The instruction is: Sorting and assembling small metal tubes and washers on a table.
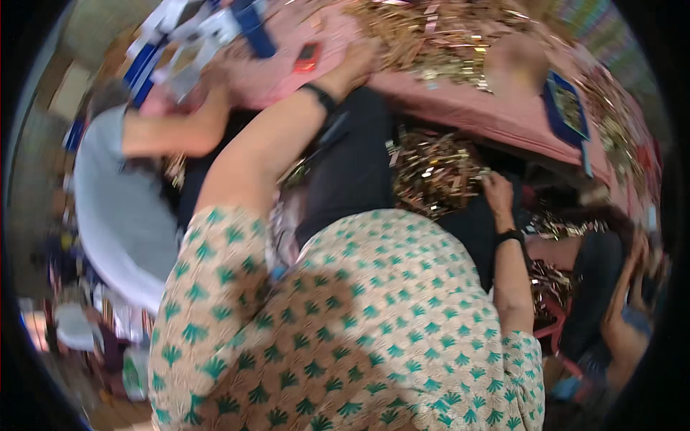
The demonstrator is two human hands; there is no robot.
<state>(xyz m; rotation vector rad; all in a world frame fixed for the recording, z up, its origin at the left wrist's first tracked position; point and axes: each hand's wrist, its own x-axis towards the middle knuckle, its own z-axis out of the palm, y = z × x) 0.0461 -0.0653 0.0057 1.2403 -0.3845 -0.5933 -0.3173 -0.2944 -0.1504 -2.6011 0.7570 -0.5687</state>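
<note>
My left hand [359, 63] reaches across the pink-covered table [463, 108] to the edge of a heap of shiny gold strips [413, 39]. Motion smears its fingers, so its grip does not show. Lower down, my right hand [497, 192] is closed beside a second pile of gold and brown metallic strips [435, 172], below the table edge between my dark-trousered legs. A small pale, shiny bit shows at its fingertips, too blurred to name. Both wrists carry dark bands.
A red phone-like object [307, 57] and a dark blue cylinder [253, 29] are on the table's left part. At right sits a blue tray [564, 108] of small pieces. People work close by: a grey-shirted person [126, 205] left, another person's arm [622, 287] right.
</note>
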